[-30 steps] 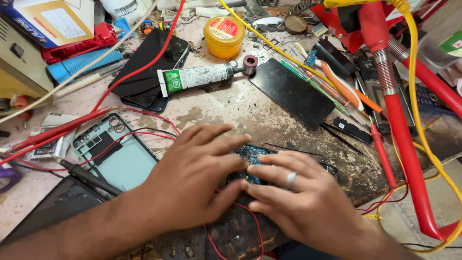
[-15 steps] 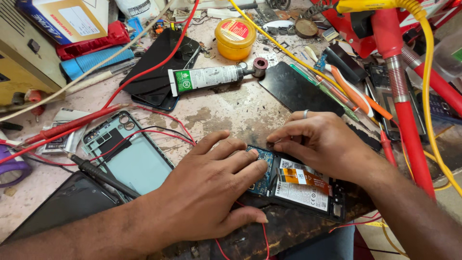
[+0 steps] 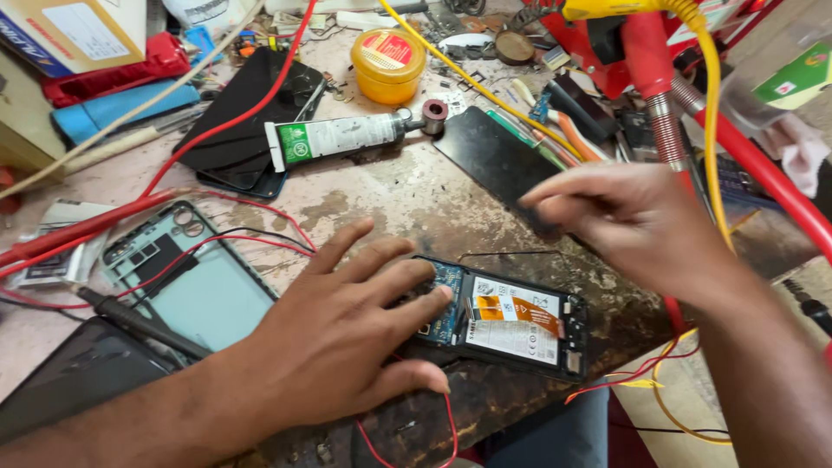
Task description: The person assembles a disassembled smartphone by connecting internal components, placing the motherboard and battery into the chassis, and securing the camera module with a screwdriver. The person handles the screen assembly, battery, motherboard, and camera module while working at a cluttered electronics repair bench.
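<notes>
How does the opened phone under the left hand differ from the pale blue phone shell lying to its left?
The opened phone still carries its battery and circuit board; the pale blue shell looks mostly hollow. The left hand presses on the phone; only red wires cross the shell. Both lie flat, insides up.

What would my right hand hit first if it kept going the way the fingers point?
The right hand is lifted and blurred, fingertips pinched and pointing left over the bench. Straight on, it would probably reach the black panel first, then the tube. Its height above them is unclear.
</notes>
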